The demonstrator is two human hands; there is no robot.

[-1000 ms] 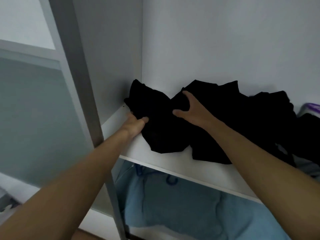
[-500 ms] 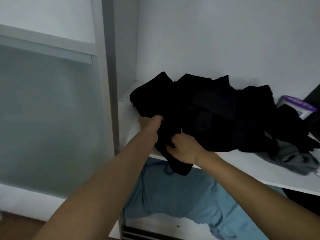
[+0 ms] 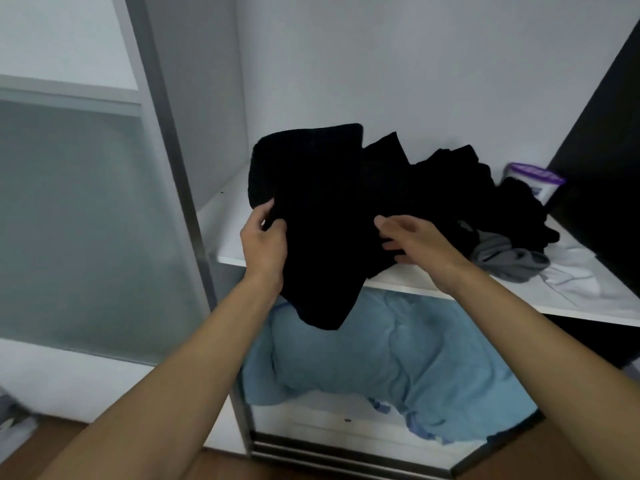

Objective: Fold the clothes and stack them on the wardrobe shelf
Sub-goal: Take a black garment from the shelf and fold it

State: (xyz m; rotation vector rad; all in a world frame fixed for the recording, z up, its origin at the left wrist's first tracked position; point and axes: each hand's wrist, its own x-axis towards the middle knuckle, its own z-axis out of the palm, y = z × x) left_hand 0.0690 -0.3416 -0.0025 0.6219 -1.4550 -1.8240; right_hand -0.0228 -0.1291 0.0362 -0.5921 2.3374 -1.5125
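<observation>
L hand (image 3: 265, 247) pinches black garment (image 3: 322, 209) edge; R hand (image 3: 417, 242) slack-fingered, touching its side.

Black garment (image 3: 322, 230): a second ago we saw it lying in the pile. Now it is raised in front of the shelf (image 3: 228, 237), its lower corner hanging past the near edge over the blue bedding (image 3: 398, 358).
Left hand (image 3: 265, 244): it has gone from the shelf board left of the pile to pinching the garment's left edge.
Right hand (image 3: 412, 237): first laid on top of the pile, then clutching a low fold, it now has loosened, spread fingers against the garment's right side.
</observation>
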